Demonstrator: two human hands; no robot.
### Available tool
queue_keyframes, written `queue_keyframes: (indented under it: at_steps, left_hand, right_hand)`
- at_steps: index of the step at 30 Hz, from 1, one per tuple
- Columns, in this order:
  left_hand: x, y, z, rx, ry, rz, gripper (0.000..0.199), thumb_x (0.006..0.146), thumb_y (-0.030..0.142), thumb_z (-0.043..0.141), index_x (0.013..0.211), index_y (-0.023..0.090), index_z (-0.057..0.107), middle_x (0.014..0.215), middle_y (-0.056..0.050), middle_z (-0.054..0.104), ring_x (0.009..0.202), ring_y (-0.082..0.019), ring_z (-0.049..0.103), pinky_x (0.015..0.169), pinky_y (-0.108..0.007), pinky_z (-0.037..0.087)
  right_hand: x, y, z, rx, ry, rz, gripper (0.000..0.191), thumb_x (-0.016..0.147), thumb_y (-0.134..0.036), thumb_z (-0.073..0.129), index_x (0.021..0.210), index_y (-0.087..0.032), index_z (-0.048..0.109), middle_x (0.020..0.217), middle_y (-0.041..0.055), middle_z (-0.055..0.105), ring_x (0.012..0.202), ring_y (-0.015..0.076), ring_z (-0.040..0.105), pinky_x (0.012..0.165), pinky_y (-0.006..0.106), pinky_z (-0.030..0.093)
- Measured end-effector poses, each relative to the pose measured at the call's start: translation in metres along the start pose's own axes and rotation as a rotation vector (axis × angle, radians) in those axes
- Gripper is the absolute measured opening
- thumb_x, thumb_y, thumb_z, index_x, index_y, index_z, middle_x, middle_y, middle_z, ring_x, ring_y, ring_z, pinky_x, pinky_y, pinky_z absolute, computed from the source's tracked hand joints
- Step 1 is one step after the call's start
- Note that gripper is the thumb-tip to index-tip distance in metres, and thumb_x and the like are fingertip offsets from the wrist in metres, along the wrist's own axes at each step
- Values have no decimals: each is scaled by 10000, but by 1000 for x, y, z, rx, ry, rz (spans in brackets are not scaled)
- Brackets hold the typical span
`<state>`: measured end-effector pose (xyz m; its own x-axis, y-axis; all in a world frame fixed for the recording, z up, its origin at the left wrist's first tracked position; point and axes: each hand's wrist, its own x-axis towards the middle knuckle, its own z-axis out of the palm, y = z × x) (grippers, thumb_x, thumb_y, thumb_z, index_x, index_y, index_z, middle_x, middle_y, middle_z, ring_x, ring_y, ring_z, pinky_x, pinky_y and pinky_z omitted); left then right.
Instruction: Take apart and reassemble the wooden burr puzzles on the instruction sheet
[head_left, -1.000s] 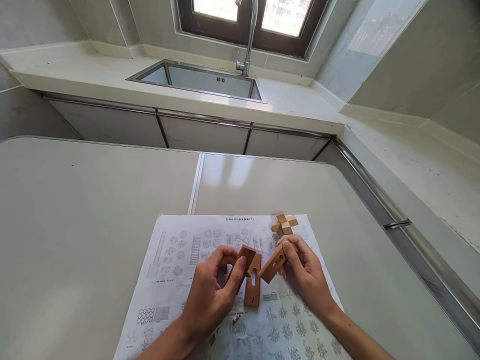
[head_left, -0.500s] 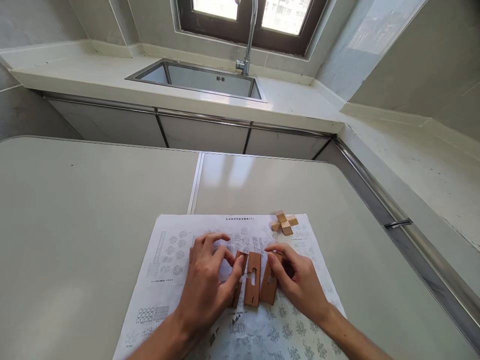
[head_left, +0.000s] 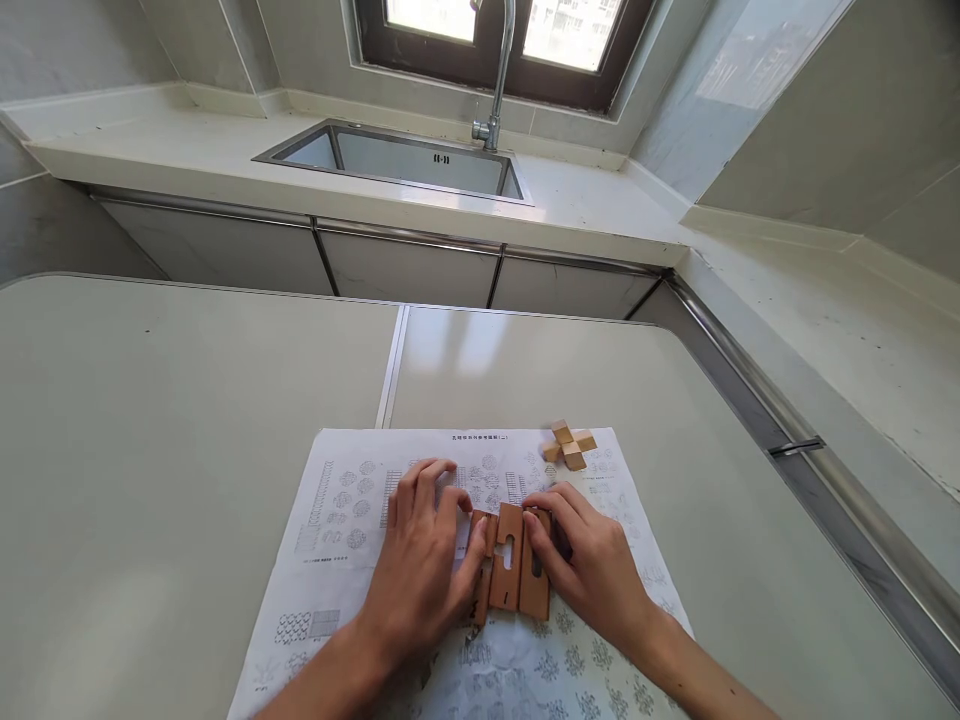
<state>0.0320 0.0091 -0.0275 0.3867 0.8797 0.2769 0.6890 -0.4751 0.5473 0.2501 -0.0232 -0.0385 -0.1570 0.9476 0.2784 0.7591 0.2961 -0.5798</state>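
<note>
Three reddish-brown wooden puzzle pieces stand side by side, almost touching, on a printed paper sheet [head_left: 352, 580]. The middle puzzle piece [head_left: 508, 585] has a notched cutout and a dark mark near its lower end. My left hand [head_left: 420, 550] pinches the left puzzle piece [head_left: 481, 600] between thumb and forefinger, its other fingers curled above the paper; part of that piece is hidden by the thumb. The right puzzle piece [head_left: 535, 598], with a slot in it, is gripped at its upper end by the thumb and fingers of my right hand [head_left: 589, 550].
A light-wood interlocking cross [head_left: 568, 447] rests at the paper's top right corner. Under the paper is a pale table [head_left: 187, 430] with a seam strip [head_left: 392, 365]. Beyond it are a counter [head_left: 577, 205], a sink [head_left: 405, 165] and a faucet [head_left: 496, 100].
Both hands have moved inward. The left and right puzzle pieces have come closer to the middle one, and the right piece now stands nearly parallel to it instead of slanting.
</note>
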Motion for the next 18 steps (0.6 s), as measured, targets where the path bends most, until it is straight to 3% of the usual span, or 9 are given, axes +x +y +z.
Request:
queue_keyframes:
  at_steps: [4, 7, 11, 15, 18]
  left_hand:
    - [0, 3, -3, -111, -85, 111, 247, 999, 228, 590, 1236, 209, 524, 1444, -149, 545, 1421, -334, 456, 1121, -513, 487]
    - [1, 5, -6, -177, -192, 214, 572, 912, 285, 743, 1396, 217, 444, 1520, -157, 525, 1467, -339, 441, 1184, -519, 459]
    - [1, 5, -7, -194, -294, 287, 947, 804, 433, 878, 1535, 225, 314, 1576, -176, 497, 1498, -368, 418, 1209, -568, 438]
    - [1, 2, -5, -203, -301, 304, 1095, 732, 521, 925, 1557, 233, 266, 1559, -186, 509, 1483, -382, 435, 1195, -592, 448]
    - [1, 1, -4, -204, -302, 292, 1100, 719, 433, 956, 1551, 242, 263, 1537, -174, 527, 1455, -371, 466, 1189, -590, 456]
  right_hand:
    - [-1, -1, 1, 6, 5, 15, 143, 1096, -279, 487, 1099, -224, 619, 1015, 51, 653, 652, 143, 613, 576, 279, 471]
    - [0, -1, 0, 19, 2, 24, 128, 1091, -265, 492, 1105, -229, 613, 1046, 54, 651, 663, 145, 619, 590, 284, 488]
    - [2, -1, -1, 132, -9, 30, 166, 1092, -211, 448, 1142, -245, 603, 1055, 63, 660, 839, 194, 674, 691, 307, 533]
    - [4, -5, -4, 314, -19, 65, 207, 1091, -195, 437, 1184, -265, 608, 1075, 62, 665, 905, 204, 667, 747, 317, 554]
    - [4, -6, -4, 424, -38, 98, 223, 1096, -209, 430, 1198, -275, 617, 1092, 54, 652, 848, 184, 663, 728, 310, 564]
